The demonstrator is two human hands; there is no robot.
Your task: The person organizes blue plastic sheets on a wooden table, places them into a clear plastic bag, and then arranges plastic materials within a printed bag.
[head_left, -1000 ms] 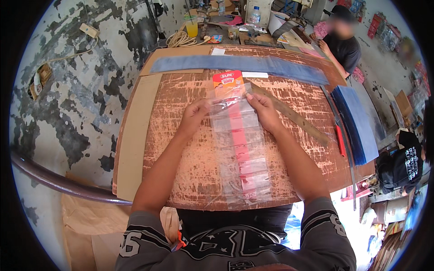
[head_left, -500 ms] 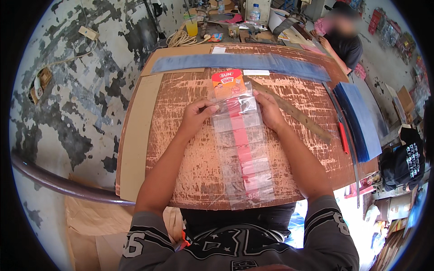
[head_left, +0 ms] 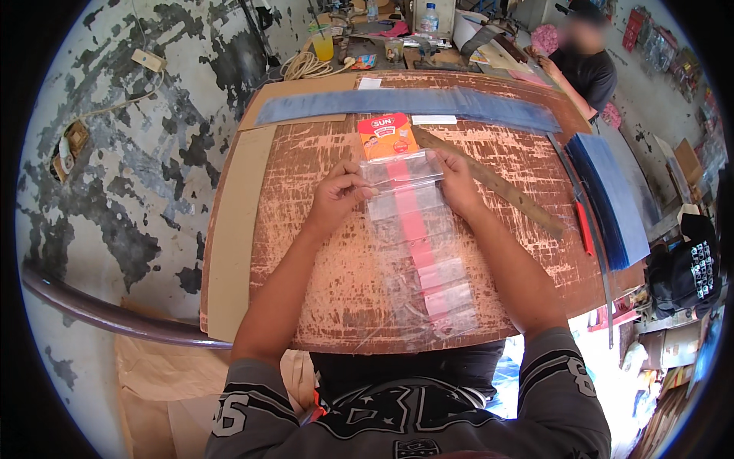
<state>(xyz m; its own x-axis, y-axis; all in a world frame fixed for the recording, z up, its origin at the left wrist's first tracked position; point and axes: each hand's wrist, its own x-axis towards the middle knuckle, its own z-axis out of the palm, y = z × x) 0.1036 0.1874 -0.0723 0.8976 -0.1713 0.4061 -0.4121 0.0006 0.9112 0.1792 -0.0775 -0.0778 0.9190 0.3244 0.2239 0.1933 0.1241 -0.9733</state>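
Note:
A long strip of clear plastic pockets [head_left: 451, 271] with a pink-red band down its middle lies on the worn brown table. An orange and red header card [head_left: 388, 139] tops its far end. My left hand [head_left: 340, 193] pinches the strip's left edge just below the card, thumb against curled fingers. My right hand [head_left: 459, 183] grips the right edge at about the same height. Between my hands the plastic is drawn across in a fold. The strip's near end reaches almost to the table's front edge.
A flat blue plastic strip [head_left: 405, 105] stretches across the table's back. To the right are a wooden ruler [head_left: 505, 187], a red-handled blade [head_left: 584, 228] and stacked blue sheets [head_left: 609, 203]. Cardboard [head_left: 238, 229] lines the left side. Another person [head_left: 585, 73] sits at the far right.
My hands have pulled the plastic into a crosswise fold below the card. The strip's lower end has shifted slightly right, and the card now lies flatter.

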